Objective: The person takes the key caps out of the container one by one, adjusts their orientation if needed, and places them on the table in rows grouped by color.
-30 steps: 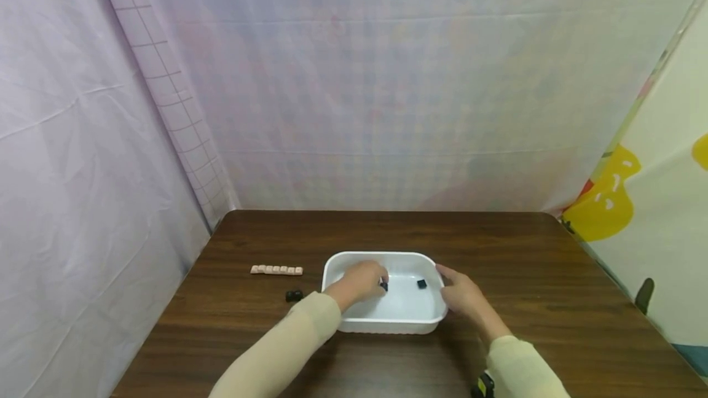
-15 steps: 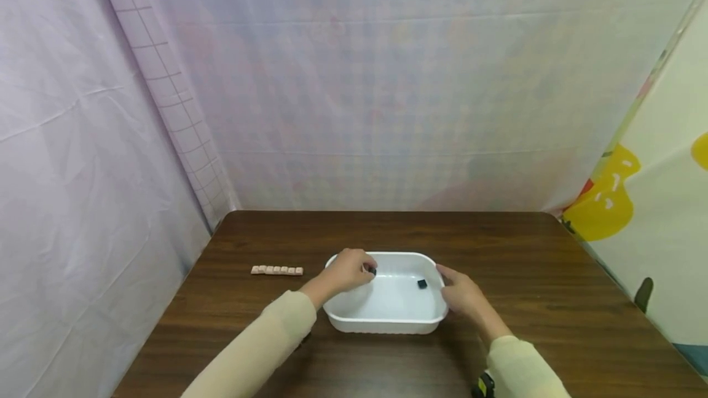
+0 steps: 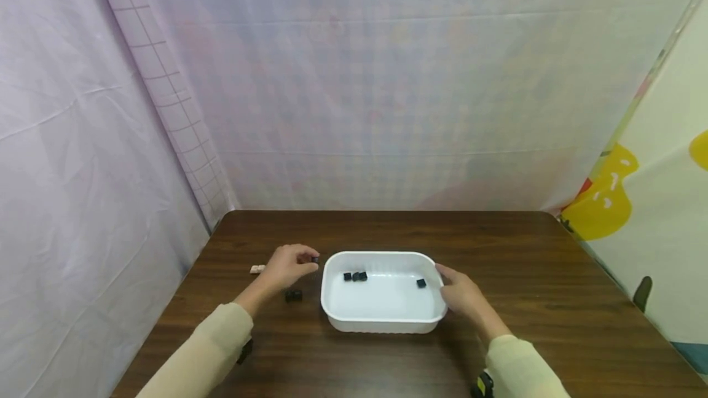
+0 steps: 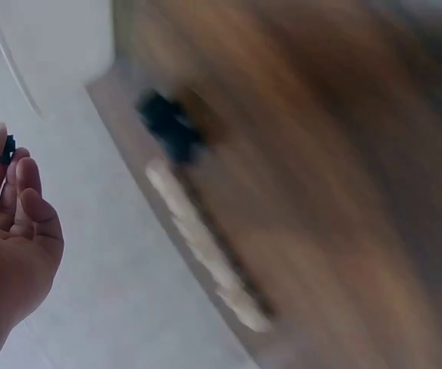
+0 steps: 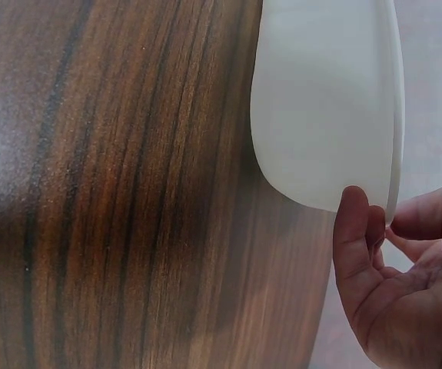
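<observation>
My left hand (image 3: 286,266) is raised over the table, left of a white tray (image 3: 387,326), and pinches a small black keycap (image 4: 8,150) between thumb and fingertips. Several black keycaps sit inside the tray: a cluster of keycaps (image 3: 356,276) near the back left and a single keycap (image 3: 421,283) toward the right. My right hand (image 3: 463,292) holds the tray's right end, thumb and fingers at the rim in the right wrist view. A row of beige keycaps (image 4: 205,246) lies on the table, mostly hidden behind my left hand in the head view.
Two black keycaps (image 3: 294,295) lie on the brown wooden table (image 3: 553,300) between the left forearm and the tray. Light fabric curtains (image 3: 376,109) hang behind the table and along its left side. The left wrist view is blurred.
My left hand has lifted a black keycap from inside the tray, carried it over the left rim and moved left above the table. The right hand and tray stay put.
</observation>
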The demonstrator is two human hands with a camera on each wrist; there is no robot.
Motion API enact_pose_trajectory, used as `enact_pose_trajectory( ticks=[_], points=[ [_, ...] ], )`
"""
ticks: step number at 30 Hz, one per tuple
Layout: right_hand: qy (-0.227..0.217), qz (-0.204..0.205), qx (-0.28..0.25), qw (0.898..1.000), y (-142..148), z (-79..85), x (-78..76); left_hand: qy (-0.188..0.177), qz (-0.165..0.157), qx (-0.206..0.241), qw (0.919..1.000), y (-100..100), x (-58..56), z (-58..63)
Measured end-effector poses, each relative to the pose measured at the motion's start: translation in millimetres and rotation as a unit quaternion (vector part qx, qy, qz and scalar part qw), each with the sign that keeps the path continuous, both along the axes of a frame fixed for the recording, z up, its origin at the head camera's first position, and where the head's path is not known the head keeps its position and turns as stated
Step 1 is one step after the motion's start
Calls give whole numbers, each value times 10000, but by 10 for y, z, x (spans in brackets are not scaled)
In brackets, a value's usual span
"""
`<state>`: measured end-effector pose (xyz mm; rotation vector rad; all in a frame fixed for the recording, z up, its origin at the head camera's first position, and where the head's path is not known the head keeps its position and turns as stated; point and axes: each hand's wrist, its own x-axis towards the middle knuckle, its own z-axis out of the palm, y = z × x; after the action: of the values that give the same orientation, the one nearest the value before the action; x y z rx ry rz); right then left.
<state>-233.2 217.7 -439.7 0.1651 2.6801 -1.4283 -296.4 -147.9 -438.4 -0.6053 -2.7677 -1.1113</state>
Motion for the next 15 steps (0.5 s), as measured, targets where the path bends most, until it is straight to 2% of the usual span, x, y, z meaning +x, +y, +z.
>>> enact_pose_trajectory(
  ticks=[4, 8, 12, 15],
  points=[
    [-24, -16, -32, 10000, -3, 1, -1, -236, 380, -11, 9990, -348, 77, -108],
    [-87, -1, -101, 9999, -5, -2, -4, -351, 519, -164, 9979, -646, 156, -238],
    [-92, -15, -266, 9996, -6, -2, 4, -259, 343, -283, 9987, -851, 190, -342],
    [-69, -21, -376, 9993, -5, 0, 13, -232, 175, -315, 9991, -926, 197, -393]
  ],
)
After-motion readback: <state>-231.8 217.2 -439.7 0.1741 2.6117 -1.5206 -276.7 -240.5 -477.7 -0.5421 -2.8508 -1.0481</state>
